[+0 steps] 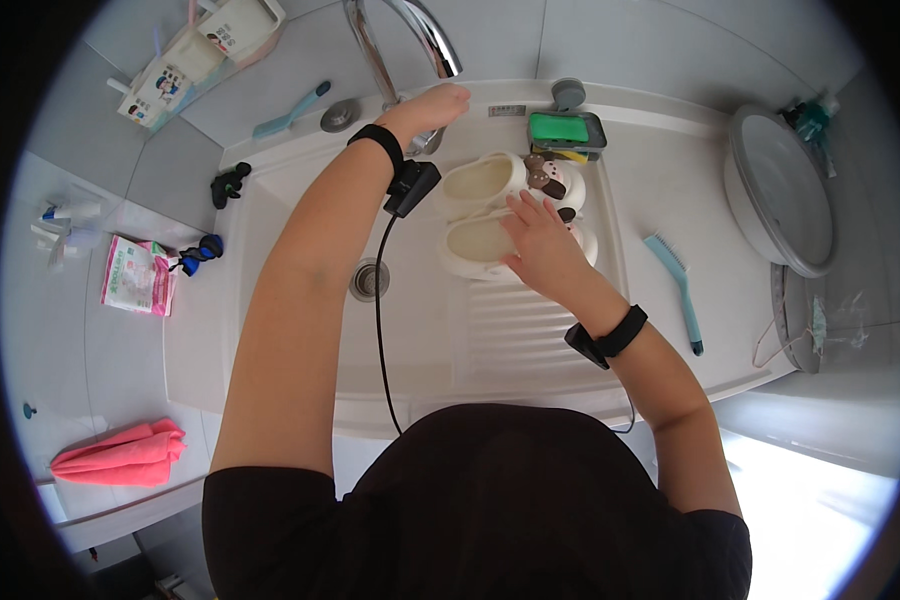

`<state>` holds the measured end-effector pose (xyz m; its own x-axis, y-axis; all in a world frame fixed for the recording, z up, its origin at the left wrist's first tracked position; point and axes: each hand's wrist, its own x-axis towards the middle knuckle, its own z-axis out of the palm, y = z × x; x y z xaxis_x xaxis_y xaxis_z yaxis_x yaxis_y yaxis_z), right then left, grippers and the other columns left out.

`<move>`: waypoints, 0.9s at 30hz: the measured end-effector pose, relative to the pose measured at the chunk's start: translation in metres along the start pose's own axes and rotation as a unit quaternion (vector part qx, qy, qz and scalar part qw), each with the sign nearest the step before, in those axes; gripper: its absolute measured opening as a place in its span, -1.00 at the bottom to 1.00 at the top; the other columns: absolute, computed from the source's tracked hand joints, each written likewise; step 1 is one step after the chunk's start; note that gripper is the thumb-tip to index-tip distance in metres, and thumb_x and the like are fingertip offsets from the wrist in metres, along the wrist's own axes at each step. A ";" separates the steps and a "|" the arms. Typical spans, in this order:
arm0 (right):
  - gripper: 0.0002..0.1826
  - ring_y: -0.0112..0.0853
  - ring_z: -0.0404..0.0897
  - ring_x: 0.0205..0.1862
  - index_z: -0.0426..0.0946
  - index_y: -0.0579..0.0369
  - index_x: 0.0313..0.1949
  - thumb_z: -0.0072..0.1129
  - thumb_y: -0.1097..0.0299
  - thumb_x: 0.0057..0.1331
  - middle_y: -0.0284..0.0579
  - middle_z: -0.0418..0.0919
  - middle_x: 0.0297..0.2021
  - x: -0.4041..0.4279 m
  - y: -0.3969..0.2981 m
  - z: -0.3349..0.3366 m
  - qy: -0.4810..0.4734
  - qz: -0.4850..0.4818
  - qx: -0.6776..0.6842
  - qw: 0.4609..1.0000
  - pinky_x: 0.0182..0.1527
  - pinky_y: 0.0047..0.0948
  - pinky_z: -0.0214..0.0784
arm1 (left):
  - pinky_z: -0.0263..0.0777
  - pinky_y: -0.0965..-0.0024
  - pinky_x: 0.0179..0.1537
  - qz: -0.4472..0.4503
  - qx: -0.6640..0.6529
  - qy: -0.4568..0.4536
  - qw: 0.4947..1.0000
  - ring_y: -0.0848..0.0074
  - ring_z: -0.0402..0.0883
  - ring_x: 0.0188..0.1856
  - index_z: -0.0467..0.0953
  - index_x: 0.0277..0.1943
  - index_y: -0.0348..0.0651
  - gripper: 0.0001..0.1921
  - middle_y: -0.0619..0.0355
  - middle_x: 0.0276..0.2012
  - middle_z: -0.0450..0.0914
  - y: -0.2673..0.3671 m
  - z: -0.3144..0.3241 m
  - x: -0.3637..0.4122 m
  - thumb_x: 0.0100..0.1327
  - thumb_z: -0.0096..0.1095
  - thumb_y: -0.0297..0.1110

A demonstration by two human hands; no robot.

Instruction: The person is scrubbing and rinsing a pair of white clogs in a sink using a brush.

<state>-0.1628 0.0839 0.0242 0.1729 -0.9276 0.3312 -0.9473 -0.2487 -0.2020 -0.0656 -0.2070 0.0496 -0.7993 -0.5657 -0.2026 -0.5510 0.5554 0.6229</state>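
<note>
My left hand [429, 107] is at the base of a chrome faucet [441, 58], over its lower body. The fingers are curled, and whether they grip the faucet handle is hidden. My right hand [538, 244] lies palm down over the nearer of two cream-white clogs, its fingers spread. That nearer clog [474, 244] sits side by side with the farther clog [476, 184], toes pointing right. Brown and white dog-like charms [546, 176] decorate the toes. Both clogs rest in a white sink basin [420, 345], at the upper end of its ridged washboard [525, 330].
A green soap bar [559, 127] lies in a grey dish [598, 135] above a yellow sponge [570, 156]. A blue brush [679, 292] is on the right ledge, another brush [292, 110] on the back ledge. A grey-rimmed basin [784, 195] leans right. The drain [369, 280] lies left, crossed by a black cable [379, 322].
</note>
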 end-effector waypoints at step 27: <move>-0.72 -0.45 0.38 -0.55 0.34 0.16 -0.44 -0.03 0.25 0.39 -0.21 0.40 -0.52 0.126 -0.021 -0.007 0.036 0.356 0.775 0.521 -0.53 -0.53 0.27 | 0.25 0.36 0.17 -0.008 -0.182 0.050 0.982 0.34 0.38 0.17 0.28 0.25 -0.36 -0.49 -0.07 0.17 0.39 -0.013 0.022 -0.015 0.22 -0.06 -0.42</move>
<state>-0.1236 -0.0256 0.0765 -0.1358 -0.9399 -0.3132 0.6015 0.1729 -0.7799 -0.0515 -0.1923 0.0280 -0.7531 -0.6404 -0.1506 -0.4263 0.3007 0.8531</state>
